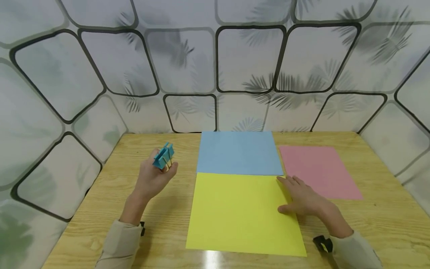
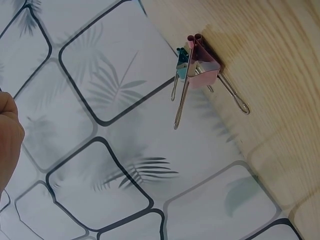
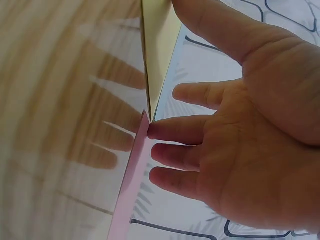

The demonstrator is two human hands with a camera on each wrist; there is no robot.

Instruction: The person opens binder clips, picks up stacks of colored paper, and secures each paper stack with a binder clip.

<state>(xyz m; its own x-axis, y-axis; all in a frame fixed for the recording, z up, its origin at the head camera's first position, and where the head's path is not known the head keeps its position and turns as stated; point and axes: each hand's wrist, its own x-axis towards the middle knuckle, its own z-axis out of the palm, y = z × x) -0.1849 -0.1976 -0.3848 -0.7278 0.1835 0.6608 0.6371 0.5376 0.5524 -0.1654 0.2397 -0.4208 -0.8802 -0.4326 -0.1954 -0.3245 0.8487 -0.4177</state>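
In the head view my left hand is above the table's left side with a blue binder clip held at its thumb and fingers. The left wrist view has a pink binder clip in front of a teal one, and only part of the left hand shows at the edge. I cannot tell whether the teal clip is the blue one. My right hand is spread over the right edge of a yellow sheet; its straight fingertips reach the corner beside a pink sheet.
A light blue sheet lies behind the yellow one, their edges meeting. The wooden table extends on both sides of the sheets. A patterned wall covering encloses the back and sides. Each forearm has a dark strap at the cuff.
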